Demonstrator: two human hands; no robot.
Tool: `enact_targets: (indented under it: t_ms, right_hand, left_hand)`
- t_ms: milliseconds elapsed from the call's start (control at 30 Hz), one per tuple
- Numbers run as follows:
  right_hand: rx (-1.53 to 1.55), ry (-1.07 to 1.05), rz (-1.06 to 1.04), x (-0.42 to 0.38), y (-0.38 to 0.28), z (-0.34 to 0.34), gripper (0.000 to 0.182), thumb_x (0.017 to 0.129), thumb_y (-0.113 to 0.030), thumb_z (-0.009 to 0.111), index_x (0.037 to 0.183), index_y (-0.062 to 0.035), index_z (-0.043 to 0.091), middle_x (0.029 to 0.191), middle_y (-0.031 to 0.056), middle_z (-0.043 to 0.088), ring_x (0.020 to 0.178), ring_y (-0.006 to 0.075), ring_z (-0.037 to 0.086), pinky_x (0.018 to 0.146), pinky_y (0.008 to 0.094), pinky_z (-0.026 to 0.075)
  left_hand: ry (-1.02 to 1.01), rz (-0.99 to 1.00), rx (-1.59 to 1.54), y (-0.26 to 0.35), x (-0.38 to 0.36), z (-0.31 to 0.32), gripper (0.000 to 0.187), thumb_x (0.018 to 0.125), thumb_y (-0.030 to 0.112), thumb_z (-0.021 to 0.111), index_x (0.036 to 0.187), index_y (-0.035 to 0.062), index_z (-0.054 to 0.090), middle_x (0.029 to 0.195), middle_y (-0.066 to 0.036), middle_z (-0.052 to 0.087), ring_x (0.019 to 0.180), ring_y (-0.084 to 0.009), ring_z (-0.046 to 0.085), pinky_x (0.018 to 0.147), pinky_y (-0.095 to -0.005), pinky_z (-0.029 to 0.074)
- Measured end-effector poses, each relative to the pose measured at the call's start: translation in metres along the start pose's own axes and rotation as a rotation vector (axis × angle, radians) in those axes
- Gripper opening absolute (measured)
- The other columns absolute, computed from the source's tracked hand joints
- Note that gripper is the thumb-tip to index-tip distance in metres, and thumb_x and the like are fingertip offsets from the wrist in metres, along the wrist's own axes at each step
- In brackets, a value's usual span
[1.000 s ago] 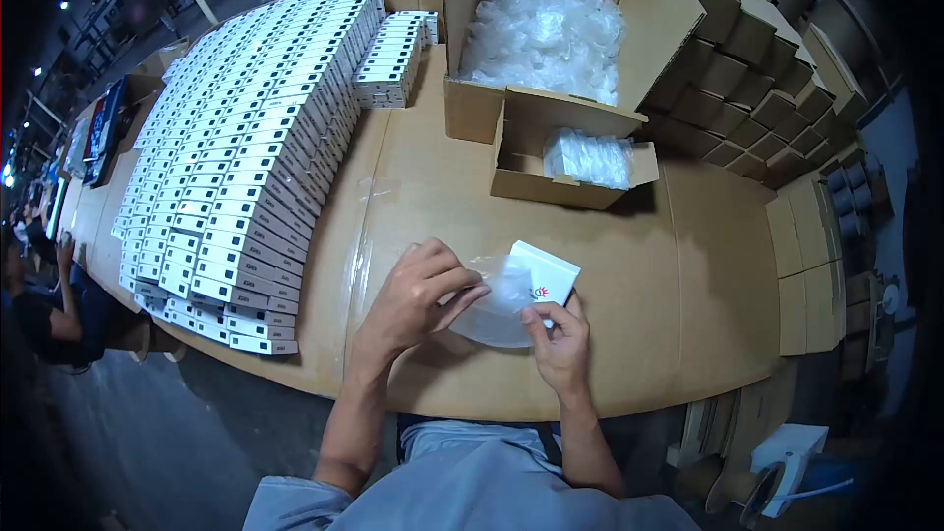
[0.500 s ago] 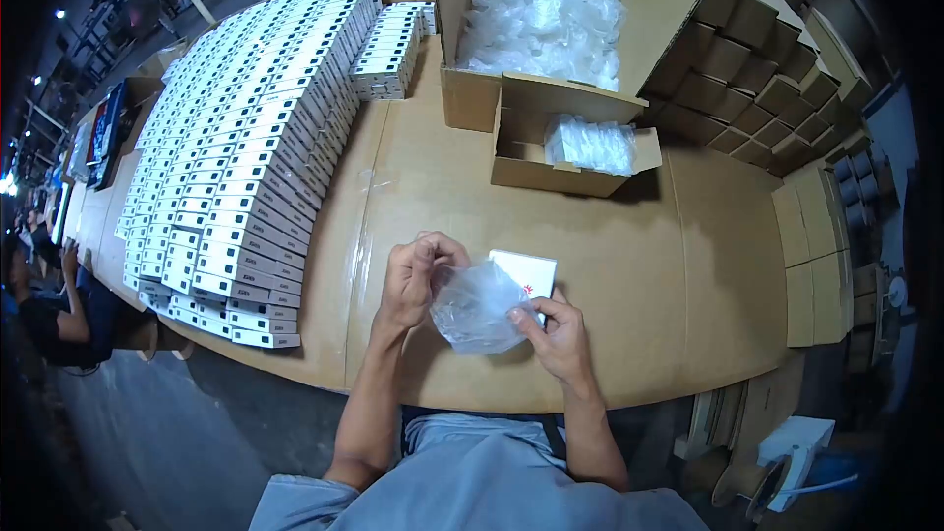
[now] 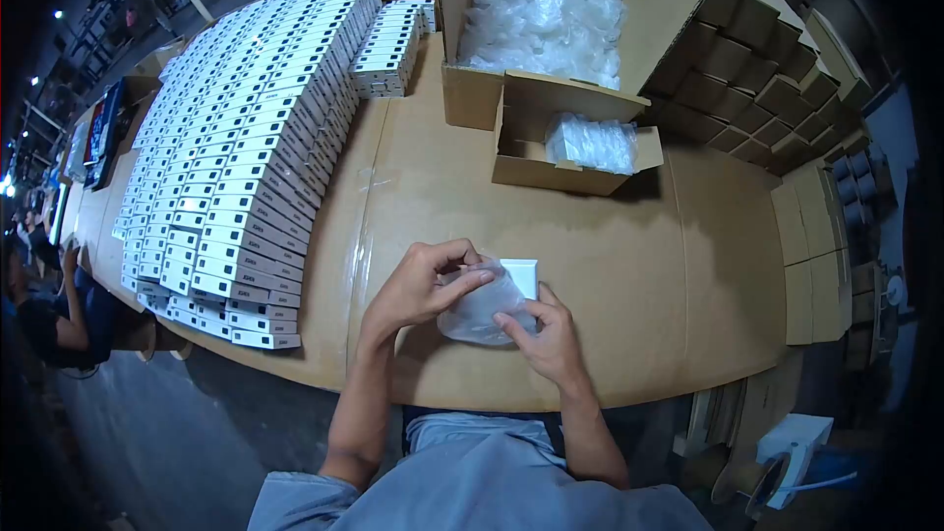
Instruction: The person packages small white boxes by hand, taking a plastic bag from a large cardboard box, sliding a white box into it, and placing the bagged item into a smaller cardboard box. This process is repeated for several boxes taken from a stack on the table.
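Note:
A clear plastic bag point(image 3: 472, 320) is spread between my two hands, low over the cardboard-covered table. My left hand point(image 3: 425, 285) pinches the bag's upper left edge between thumb and fingers. My right hand point(image 3: 548, 339) presses its thumb on the bag's right side, its fingers curled behind at the edge of a small flat white box point(image 3: 521, 276). The top of that box shows past the bag; its lower part is hidden behind the bag and my fingers.
Stacked white boxes point(image 3: 241, 187) fill the table's left side. A big carton point(image 3: 472, 98) full of clear bags stands at the back, with a smaller carton point(image 3: 536, 175) of wrapped items before it. Brown boxes point(image 3: 752, 88) are piled at right. Another person point(image 3: 74, 305) sits far left.
My left hand has moved right and closer to the box, with the bag drawn in between my hands. The white box has turned, and its red mark is out of sight.

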State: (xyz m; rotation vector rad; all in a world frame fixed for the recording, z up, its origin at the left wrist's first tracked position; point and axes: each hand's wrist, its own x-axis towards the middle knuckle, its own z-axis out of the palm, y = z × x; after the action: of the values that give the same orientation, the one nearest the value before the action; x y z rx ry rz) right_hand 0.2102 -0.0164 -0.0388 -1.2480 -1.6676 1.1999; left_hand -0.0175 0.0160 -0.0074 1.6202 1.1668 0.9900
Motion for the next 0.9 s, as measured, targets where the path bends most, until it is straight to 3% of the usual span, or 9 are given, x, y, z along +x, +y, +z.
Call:
enact_targets:
  t_ms: [100, 133, 233, 267, 367, 500, 600, 700, 900]
  right_hand:
    - [0.071, 0.082, -0.039, 0.002, 0.010, 0.002, 0.020, 0.086, -0.015, 0.081, 0.100, 0.0000, 0.077, 0.108, 0.0140, 0.066, 0.098, 0.0232, 0.064, 0.086, 0.0333, 0.050]
    - [0.107, 0.124, -0.062, 0.004, 0.014, 0.003, 0.019, 0.087, -0.014, 0.080, 0.100, 0.0000, 0.077, 0.108, 0.0136, 0.065, 0.097, 0.0227, 0.064, 0.086, 0.0327, 0.050]
    - [0.200, 0.176, -0.027, 0.003, 0.012, 0.002, 0.014, 0.095, -0.008, 0.073, 0.099, 0.0057, 0.073, 0.110, 0.0101, 0.061, 0.100, 0.0161, 0.060, 0.089, 0.0274, 0.046]
    - [0.209, 0.210, 0.009, 0.002, 0.014, 0.003, 0.013, 0.096, -0.007, 0.071, 0.101, 0.0049, 0.073, 0.108, 0.0083, 0.059, 0.099, 0.0141, 0.059, 0.088, 0.0256, 0.045]
    - [0.368, 0.332, 0.047, 0.000, 0.011, 0.010, 0.016, 0.094, -0.013, 0.075, 0.100, 0.0014, 0.076, 0.107, 0.0097, 0.062, 0.102, 0.0181, 0.060, 0.087, 0.0310, 0.047]
    - [0.384, 0.301, -0.036, -0.004, 0.007, 0.009, 0.021, 0.100, -0.007, 0.063, 0.115, 0.0034, 0.073, 0.120, 0.0115, 0.062, 0.114, 0.0200, 0.058, 0.098, 0.0312, 0.045]
    - [0.213, 0.383, -0.125, 0.008, 0.016, -0.020, 0.029, 0.101, -0.005, 0.057, 0.126, 0.0056, 0.066, 0.129, 0.0125, 0.060, 0.119, 0.0212, 0.057, 0.103, 0.0323, 0.044]
    - [0.480, 0.435, -0.267, 0.027, -0.013, -0.041, 0.073, 0.096, 0.001, 0.063, 0.157, -0.0023, 0.024, 0.123, 0.0170, 0.060, 0.123, 0.0206, 0.056, 0.107, 0.0342, 0.043]
    - [0.561, 0.264, -0.329, 0.032, -0.049, -0.046, 0.069, 0.087, 0.005, 0.075, 0.137, -0.0056, 0.029, 0.119, 0.0156, 0.059, 0.113, 0.0194, 0.061, 0.099, 0.0345, 0.051]
  left_hand:
    - [0.011, -0.013, 0.053, 0.013, 0.000, 0.002, 0.018, 0.092, 0.016, 0.074, 0.092, -0.0012, 0.070, 0.070, -0.010, 0.068, 0.058, -0.0139, 0.062, 0.057, -0.0288, 0.050]
    - [-0.021, -0.060, 0.029, 0.006, -0.001, 0.000, 0.028, 0.089, 0.020, 0.078, 0.106, -0.0004, 0.068, 0.090, -0.011, 0.072, 0.074, -0.0156, 0.066, 0.068, -0.0288, 0.052]
    - [0.409, 0.245, -0.188, -0.011, 0.001, 0.009, 0.058, 0.081, 0.024, 0.086, 0.127, 0.0017, 0.059, 0.120, -0.010, 0.067, 0.101, -0.0195, 0.065, 0.083, -0.0313, 0.052]
    - [0.426, 0.181, -0.254, -0.021, -0.007, 0.012, 0.084, 0.073, 0.021, 0.092, 0.141, 0.0031, 0.046, 0.139, -0.010, 0.055, 0.122, -0.0227, 0.057, 0.097, -0.0357, 0.049]
    - [0.256, -0.016, -0.705, -0.038, -0.029, 0.044, 0.083, 0.074, 0.012, 0.091, 0.142, 0.0031, 0.044, 0.139, -0.012, 0.054, 0.123, -0.0216, 0.057, 0.101, -0.0366, 0.049]
    - [0.315, -0.192, -0.527, -0.037, -0.034, 0.061, 0.058, 0.082, 0.007, 0.085, 0.131, -0.0011, 0.055, 0.121, -0.009, 0.065, 0.110, -0.0169, 0.064, 0.094, -0.0320, 0.054]
    - [0.299, -0.121, -0.408, -0.032, -0.040, 0.056, 0.050, 0.083, 0.009, 0.085, 0.124, -0.0034, 0.059, 0.108, -0.010, 0.070, 0.099, -0.0158, 0.067, 0.085, -0.0305, 0.056]
    - [0.153, -0.146, -0.262, -0.029, -0.045, 0.048, 0.051, 0.082, 0.007, 0.086, 0.123, -0.0028, 0.059, 0.109, -0.009, 0.069, 0.102, -0.0155, 0.067, 0.088, -0.0309, 0.055]
    - [0.057, -0.101, -0.242, -0.025, -0.041, 0.054, 0.046, 0.082, 0.010, 0.087, 0.119, -0.0016, 0.062, 0.106, -0.007, 0.070, 0.097, -0.0138, 0.066, 0.085, -0.0299, 0.055]
